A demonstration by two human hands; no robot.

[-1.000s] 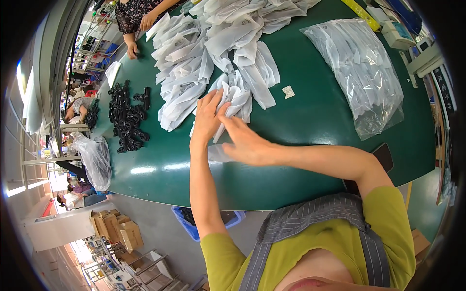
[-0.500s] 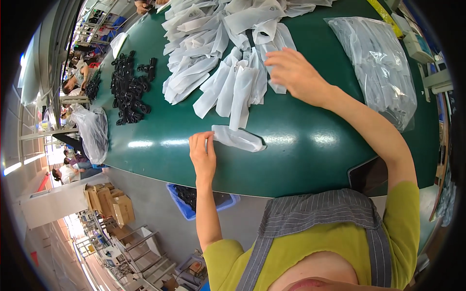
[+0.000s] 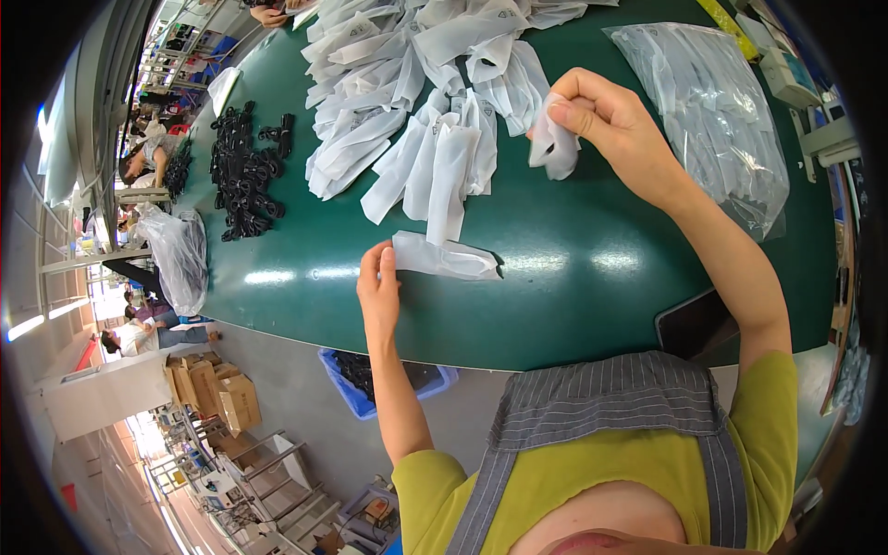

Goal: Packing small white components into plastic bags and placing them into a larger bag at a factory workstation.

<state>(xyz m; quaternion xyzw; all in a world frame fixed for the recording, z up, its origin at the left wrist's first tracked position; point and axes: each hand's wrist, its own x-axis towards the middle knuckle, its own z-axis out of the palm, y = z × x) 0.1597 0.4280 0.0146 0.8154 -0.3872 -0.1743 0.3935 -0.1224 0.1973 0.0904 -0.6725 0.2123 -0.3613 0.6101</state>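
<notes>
My left hand, near the table's front edge, pinches the left end of a narrow white translucent plastic bag. That bag lies toward the right, with a dark spot showing at its far end. Farther off to the right, my right hand is closed on another white plastic bag, crumpled and hanging from the thumb and fingers. A big heap of similar white bags spreads over the far middle of the table, several of them fanned toward me. What the bags contain is hard to make out.
Bundles of black cables lie on the green table at left, beyond a clear plastic sack. A large clear bag full of white bags sits at right, near a dark flat object. Another person's hand shows at the far edge.
My right hand, spread open beside the heap before, has closed on a white bag and drawn it slightly right. The left hand's bag has shifted a little left and away from me.
</notes>
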